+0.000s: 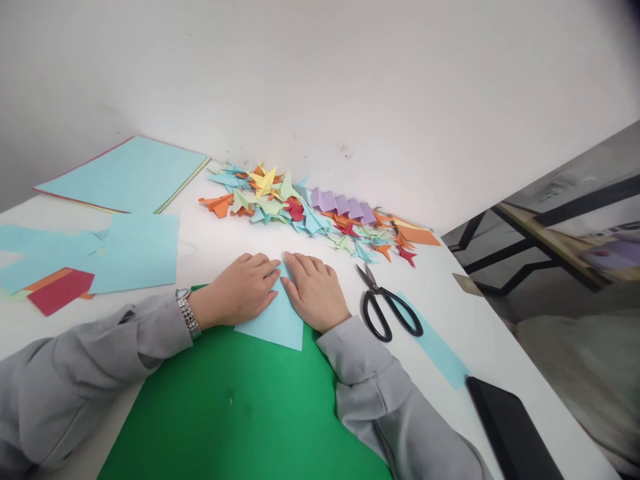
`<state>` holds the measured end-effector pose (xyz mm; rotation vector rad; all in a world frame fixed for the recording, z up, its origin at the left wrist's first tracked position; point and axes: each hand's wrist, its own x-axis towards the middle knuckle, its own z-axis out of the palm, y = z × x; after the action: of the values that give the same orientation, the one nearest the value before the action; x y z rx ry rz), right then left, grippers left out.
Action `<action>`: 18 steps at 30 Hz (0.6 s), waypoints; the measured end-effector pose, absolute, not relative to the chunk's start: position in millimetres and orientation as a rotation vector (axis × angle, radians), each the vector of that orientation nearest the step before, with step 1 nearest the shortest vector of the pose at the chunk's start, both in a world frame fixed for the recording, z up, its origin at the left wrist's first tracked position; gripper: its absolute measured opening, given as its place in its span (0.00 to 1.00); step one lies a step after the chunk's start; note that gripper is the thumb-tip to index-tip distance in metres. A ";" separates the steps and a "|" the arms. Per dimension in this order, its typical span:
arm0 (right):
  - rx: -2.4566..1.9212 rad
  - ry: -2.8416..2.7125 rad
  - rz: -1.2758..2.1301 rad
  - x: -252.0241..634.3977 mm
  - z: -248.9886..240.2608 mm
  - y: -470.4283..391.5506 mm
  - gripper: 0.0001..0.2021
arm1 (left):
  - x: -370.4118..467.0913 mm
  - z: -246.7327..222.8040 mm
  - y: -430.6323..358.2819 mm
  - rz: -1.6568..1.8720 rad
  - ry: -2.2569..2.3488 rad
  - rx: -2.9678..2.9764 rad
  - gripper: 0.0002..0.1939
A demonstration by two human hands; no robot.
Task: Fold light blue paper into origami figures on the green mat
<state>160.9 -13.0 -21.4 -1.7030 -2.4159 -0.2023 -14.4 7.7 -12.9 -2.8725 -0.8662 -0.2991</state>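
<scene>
A light blue sheet of paper lies on a green mat, with its upper part folded toward a narrow tip. On its left side rests my left hand, its fingers bent and closed on the folded edge. My right hand is closed over the right edge, thumb on the paper and fingers near the tip. The two hands partly hide the folds. Just right of my right hand lie black-handled scissors, blades apart, over a light blue paper strip.
Folded paper pieces in several colours are heaped along the wall. Large coloured sheets are stacked at the back left. Blue paper and a red folded piece lie left. A black device sits near the table's right edge.
</scene>
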 end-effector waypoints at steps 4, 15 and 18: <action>-1.684 -2.426 -0.180 161.2 -20.0 -13.1 0.19 | -14.5 -11.9 7.9 -0.306 -0.870 -2.890 0.17; -1.681 -2.486 -0.252 157.7 -12.8 -15.2 0.19 | -18.8 -13.1 3.3 -0.310 -0.886 -2.837 0.18; -1.680 -2.481 -0.241 158.1 -13.7 -15.4 0.19 | -25.9 -13.9 -1.1 -0.319 -0.899 -2.832 0.18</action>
<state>158.1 -15.4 -13.7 -1.6803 -2.4812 -0.2410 -25.9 -1.1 -13.9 -2.8316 -0.8991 -0.3193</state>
